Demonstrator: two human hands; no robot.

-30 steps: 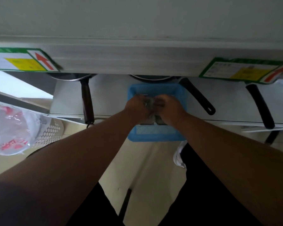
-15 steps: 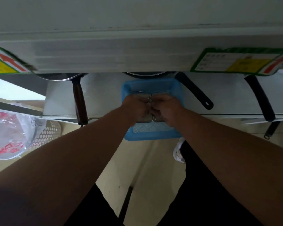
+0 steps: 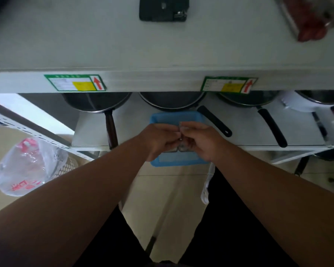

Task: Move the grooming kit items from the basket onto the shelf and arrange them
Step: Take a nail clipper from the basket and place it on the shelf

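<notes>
While small metallic grooming items (image 3: 180, 146) are pinched between the left hand (image 3: 158, 140) and right hand (image 3: 201, 140) over the blue basket (image 3: 176, 117) at the lower shelf's front edge, the upper shelf (image 3: 123, 45) is seen directly above and beyond.

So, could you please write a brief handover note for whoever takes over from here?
Left hand and right hand: both over the blue basket on the lower shelf, pinching a small metal item between them.
More small metal pieces lie in the basket under the hands.
A black case already sits on the top shelf.
Left: lift the items out, set them on the top shelf, arrange them.
</notes>
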